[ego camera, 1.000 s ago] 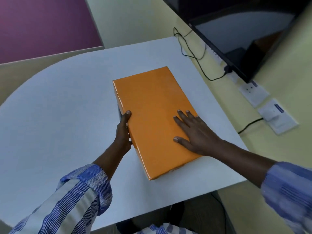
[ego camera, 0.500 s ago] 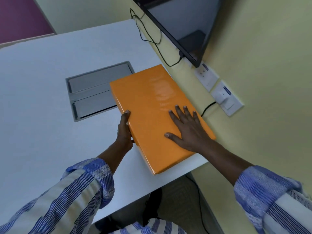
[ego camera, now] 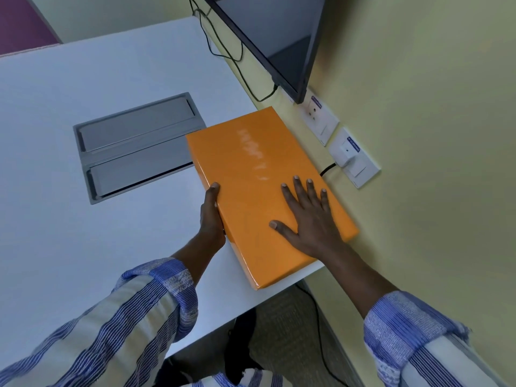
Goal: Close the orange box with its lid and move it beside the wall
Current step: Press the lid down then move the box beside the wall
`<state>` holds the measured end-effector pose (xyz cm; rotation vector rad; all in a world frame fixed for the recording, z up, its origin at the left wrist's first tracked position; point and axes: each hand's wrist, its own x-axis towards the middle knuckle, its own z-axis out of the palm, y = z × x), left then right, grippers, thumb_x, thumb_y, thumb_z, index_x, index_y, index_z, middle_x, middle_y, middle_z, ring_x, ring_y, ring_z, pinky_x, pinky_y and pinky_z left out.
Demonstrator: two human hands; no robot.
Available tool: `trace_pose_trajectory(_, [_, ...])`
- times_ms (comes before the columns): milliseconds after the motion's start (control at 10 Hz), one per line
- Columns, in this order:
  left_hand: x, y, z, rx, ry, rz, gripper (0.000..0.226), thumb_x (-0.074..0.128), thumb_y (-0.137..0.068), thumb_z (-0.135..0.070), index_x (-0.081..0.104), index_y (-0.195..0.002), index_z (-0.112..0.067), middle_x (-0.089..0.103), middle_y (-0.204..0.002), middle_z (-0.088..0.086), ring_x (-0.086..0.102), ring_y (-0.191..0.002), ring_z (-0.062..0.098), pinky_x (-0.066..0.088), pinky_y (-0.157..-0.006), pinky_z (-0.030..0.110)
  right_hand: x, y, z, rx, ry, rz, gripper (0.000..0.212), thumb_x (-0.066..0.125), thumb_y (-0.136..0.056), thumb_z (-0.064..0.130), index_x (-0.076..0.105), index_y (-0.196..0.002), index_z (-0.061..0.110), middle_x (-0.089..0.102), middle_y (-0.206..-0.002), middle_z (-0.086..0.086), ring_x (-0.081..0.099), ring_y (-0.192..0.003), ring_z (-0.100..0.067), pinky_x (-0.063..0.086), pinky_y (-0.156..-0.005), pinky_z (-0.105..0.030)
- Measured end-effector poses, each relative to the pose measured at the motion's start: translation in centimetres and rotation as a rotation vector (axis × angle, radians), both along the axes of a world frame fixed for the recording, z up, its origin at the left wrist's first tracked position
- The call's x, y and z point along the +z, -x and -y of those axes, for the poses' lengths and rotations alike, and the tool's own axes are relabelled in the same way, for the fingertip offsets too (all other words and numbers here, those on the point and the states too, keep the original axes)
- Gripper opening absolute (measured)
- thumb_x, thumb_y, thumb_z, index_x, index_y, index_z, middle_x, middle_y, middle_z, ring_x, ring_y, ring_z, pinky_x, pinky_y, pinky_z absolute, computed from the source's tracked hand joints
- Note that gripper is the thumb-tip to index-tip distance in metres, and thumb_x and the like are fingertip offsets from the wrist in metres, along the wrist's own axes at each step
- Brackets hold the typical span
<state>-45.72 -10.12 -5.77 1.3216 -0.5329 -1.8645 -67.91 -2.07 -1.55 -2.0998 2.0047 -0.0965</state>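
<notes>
The orange box [ego camera: 251, 169] lies flat on the white table [ego camera: 83, 79] with its lid on, its long right side at the table's right edge by the yellow wall [ego camera: 432, 135]. My left hand [ego camera: 211, 216] grips the box's left side, thumb on the lid's edge. My right hand [ego camera: 307, 216] rests flat on the lid near its near-right corner, fingers spread. That near-right corner reaches the table's edge.
A grey cable hatch [ego camera: 136, 143] is set in the table just left of the box. A dark screen [ego camera: 279, 37] hangs on the wall, with black cables [ego camera: 229, 51] below it and wall sockets [ego camera: 346, 146] right of the box. Floor shows beneath the table's near edge.
The box has slid right across the table to the wall-side edge, uncovering the grey hatch. Both hands kept their hold on it.
</notes>
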Motion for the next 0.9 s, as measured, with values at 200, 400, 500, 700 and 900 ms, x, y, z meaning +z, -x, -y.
trace_pose_trajectory(200, [0.2,1.8,0.2,-0.046,0.009,-0.009,0.07,0.044,-0.092,-0.07,0.043,-0.149,-0.028,0.067,-0.137,0.014,0.065,-0.124,0.04,0.046,-0.106,0.066,-0.2,1.4,0.2,-0.017,0.007,-0.019,0.091,0.023,-0.09,0.082,0.001,-0.16,0.03,-0.007,-0.169,-0.004,-0.009,-0.155,-0.031,0.001,-0.122,-0.06])
trace_pose_trajectory(400, [0.2,1.9,0.0,-0.15,0.037,0.024,0.072,0.045,-0.084,-0.079,0.048,-0.141,-0.036,0.074,-0.126,0.005,0.073,-0.111,0.031,0.062,-0.084,0.051,-0.4,1.8,0.2,-0.014,0.008,-0.054,0.091,0.022,-0.09,0.082,0.0,-0.16,0.03,-0.008,-0.169,-0.004,-0.01,-0.155,-0.031,0.002,-0.121,-0.061])
trace_pose_trajectory(500, [0.1,1.3,0.3,-0.228,0.026,0.055,0.066,0.045,-0.079,-0.084,0.052,-0.13,-0.042,0.078,-0.116,-0.002,0.077,-0.102,0.024,0.063,-0.071,0.041,-0.3,1.7,0.1,-0.016,0.009,-0.06,0.09,0.022,-0.09,0.081,-0.001,-0.16,0.03,-0.008,-0.169,-0.004,-0.01,-0.155,-0.031,0.002,-0.121,-0.061])
trace_pose_trajectory(700, [0.9,-0.4,0.8,-0.301,-0.036,0.135,0.073,0.041,-0.082,-0.083,0.045,-0.137,-0.035,0.06,-0.144,0.007,0.059,-0.129,0.033,0.048,-0.103,0.061,0.7,0.9,0.3,-0.049,-0.023,-0.07,0.09,0.026,-0.09,0.08,0.006,-0.161,0.028,-0.004,-0.17,-0.005,-0.005,-0.155,-0.032,0.004,-0.121,-0.061])
trace_pose_trajectory(900, [2.1,-5.1,-0.8,-0.257,0.007,0.319,0.073,0.031,-0.101,-0.067,0.021,-0.162,-0.029,0.02,-0.171,0.006,0.02,-0.157,0.032,0.02,-0.124,0.058,2.5,-6.0,1.4,-0.121,0.018,0.045,0.088,0.032,-0.094,0.073,0.015,-0.16,0.017,0.001,-0.169,-0.011,-0.001,-0.155,-0.031,0.005,-0.123,-0.057])
